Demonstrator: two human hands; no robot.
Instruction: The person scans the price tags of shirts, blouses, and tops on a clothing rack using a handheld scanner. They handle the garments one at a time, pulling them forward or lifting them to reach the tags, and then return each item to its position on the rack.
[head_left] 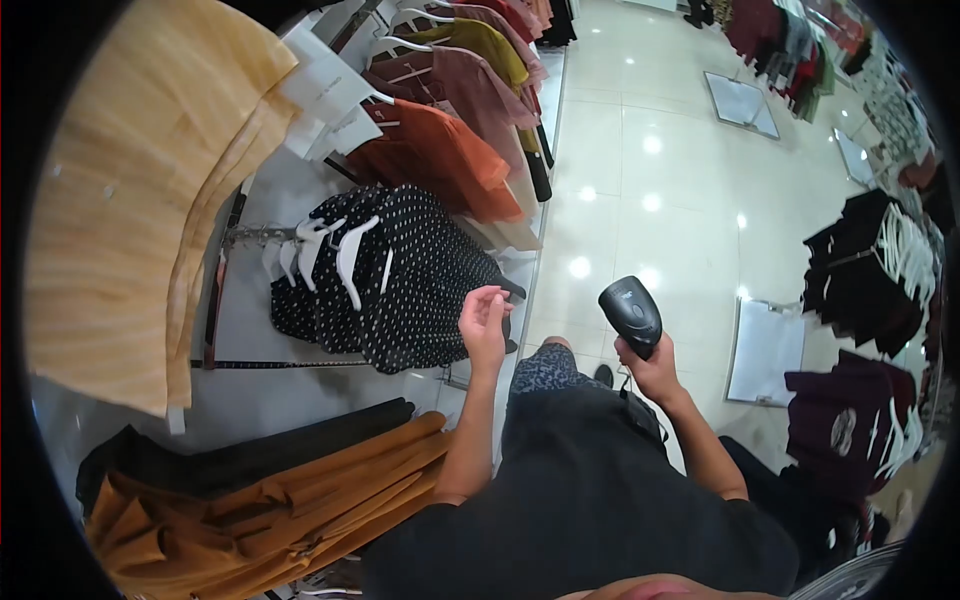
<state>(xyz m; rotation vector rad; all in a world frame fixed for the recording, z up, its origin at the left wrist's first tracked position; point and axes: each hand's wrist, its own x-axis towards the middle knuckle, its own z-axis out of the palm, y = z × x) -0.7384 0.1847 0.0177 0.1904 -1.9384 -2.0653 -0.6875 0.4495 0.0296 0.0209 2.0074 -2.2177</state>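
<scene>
My right hand [652,372] is closed around the handle of a black barcode scanner [630,308], whose broad head points up and away from me over the floor. Raised beside the rack, my left hand [484,328] has its fingers loosely bent, and no object shows in it. It overlaps the edge of the nearest black blouse with white polka dots [425,290]. Several such blouses hang there on white hangers [352,262], with a sleeve end just past my fingertips.
Orange [440,150] and other coloured tops hang farther along the left rack. A yellow garment [140,190] hangs close at upper left, brown fabric [270,510] at lower left. Across the tiled aisle [640,170] stand racks of black [860,270] and purple clothes [840,420].
</scene>
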